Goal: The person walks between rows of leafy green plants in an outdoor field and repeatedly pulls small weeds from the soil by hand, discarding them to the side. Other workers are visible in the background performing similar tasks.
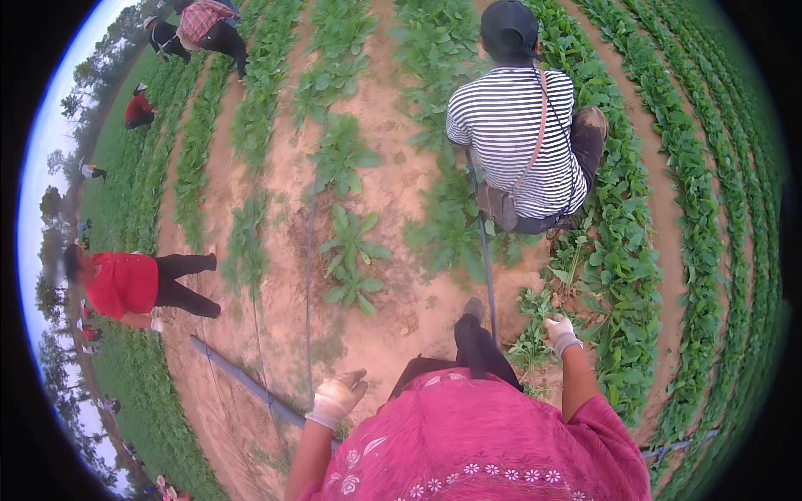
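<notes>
right hand [560,332] fingers closed on weed clump [535,334] beside drip hose [487,275]; left hand [337,399] farther off, fingers loose, empty

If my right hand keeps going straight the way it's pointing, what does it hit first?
Probably the leafy green plants just ahead of the right hand; its gloved fingers already seem to be at them, though depth is unclear.

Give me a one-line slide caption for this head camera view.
Gloved right hand grips a leafy plant in a crop row, gloved left hand hangs free, beside a crouching co-worker in a striped shirt.
</notes>
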{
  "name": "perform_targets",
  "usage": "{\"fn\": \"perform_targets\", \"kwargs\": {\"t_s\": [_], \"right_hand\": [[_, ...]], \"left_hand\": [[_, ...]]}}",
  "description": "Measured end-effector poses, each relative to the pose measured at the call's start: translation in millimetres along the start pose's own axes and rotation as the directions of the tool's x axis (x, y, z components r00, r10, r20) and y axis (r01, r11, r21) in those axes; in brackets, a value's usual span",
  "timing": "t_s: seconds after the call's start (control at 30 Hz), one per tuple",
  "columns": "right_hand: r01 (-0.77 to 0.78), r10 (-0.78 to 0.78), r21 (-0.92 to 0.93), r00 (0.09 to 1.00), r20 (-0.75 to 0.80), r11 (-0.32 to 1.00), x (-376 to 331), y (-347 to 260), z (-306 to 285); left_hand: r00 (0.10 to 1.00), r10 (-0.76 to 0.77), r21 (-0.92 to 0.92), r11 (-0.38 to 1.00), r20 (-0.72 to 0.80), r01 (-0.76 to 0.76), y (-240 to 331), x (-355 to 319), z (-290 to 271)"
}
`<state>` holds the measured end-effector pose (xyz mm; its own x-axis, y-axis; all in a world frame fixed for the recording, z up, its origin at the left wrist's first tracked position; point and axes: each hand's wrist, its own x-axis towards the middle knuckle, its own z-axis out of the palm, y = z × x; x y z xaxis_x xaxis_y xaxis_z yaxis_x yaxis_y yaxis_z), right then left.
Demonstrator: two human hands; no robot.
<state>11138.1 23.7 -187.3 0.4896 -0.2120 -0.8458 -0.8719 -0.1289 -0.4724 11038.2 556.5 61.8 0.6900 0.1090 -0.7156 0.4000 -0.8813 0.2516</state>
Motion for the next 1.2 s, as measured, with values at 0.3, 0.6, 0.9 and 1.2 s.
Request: {"fn": "perform_targets", "kwargs": {"t_s": [0.3,0.6,0.9,1.2], "right_hand": [[0.064,-0.091,-0.267,0.992,-0.088,0.962,60,-68,-6],[0.073,-0.092,-0.375,0.995,-0.033,0.924,79,-84,55],[-0.107,0.115,0.053,0.977,-0.18,0.993,33,-127,235],[-0.003,0.008,0.037,0.989,-0.146,0.999,15,-217,329]], "left_hand": [[0.987,0.121,0.04,0.991,0.106,-0.126,38,44,-28],[0.946,0.197,0.111,0.967,0.256,-0.231,39,149,-122],[0.875,0.338,0.358,0.815,0.347,-0.456,-39,329,-269],[0.842,0.476,0.261,0.804,0.254,-0.534,-29,470,-334]]}}
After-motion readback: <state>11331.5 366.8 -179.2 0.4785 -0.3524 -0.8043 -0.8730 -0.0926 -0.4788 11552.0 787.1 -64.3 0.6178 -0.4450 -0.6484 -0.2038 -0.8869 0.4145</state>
